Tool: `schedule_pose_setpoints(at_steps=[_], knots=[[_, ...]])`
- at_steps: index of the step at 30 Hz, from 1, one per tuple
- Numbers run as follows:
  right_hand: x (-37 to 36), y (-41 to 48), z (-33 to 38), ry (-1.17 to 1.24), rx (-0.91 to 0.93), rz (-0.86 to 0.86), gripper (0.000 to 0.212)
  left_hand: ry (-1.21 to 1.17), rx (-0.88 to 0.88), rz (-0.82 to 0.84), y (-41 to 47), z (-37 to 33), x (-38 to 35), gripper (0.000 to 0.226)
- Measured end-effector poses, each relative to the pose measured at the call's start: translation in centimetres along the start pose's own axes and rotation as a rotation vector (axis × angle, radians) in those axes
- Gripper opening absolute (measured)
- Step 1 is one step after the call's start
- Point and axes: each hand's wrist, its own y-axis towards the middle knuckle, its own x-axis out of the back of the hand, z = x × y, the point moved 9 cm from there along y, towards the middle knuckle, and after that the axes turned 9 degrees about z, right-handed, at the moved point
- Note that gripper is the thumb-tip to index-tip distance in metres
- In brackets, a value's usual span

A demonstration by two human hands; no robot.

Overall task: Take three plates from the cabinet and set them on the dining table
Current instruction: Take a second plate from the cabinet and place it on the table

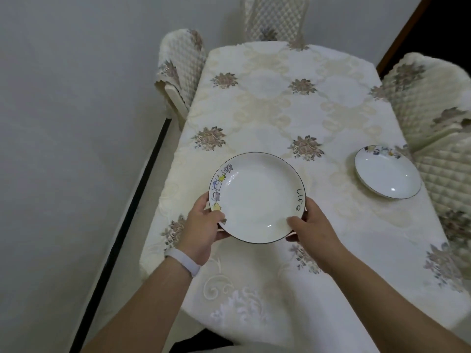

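Left hand (pixel 204 225) and right hand (pixel 312 230) both pinch the rim of the "Life" plate (pixel 257 197) over the tablecloth (pixel 280 110). Risk: uneven release tips it, or cloth bunches; second plate (pixel 387 171) well apart.

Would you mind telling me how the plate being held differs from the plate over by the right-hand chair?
The held plate is gripped at its near rim by the left hand and right hand; the far plate lies untouched. The held plate's cartoon band faces left, the far plate's faces away. Both are white and dark-rimmed.
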Motion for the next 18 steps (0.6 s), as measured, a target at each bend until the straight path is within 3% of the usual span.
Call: schedule_pose_setpoints(at_steps=[9, 18], knots=[[-5.7, 8.6, 0.8, -0.008, -0.087, -0.012, 0.038, -0.005, 0.056, 0.009, 7.7, -2.7, 6.7, 0.054], [-5.4, 14.9, -0.3, -0.017, -0.17, -0.079, 0.036, 0.026, 0.126, 0.021, 15.6, -3.1, 7.1, 0.056]])
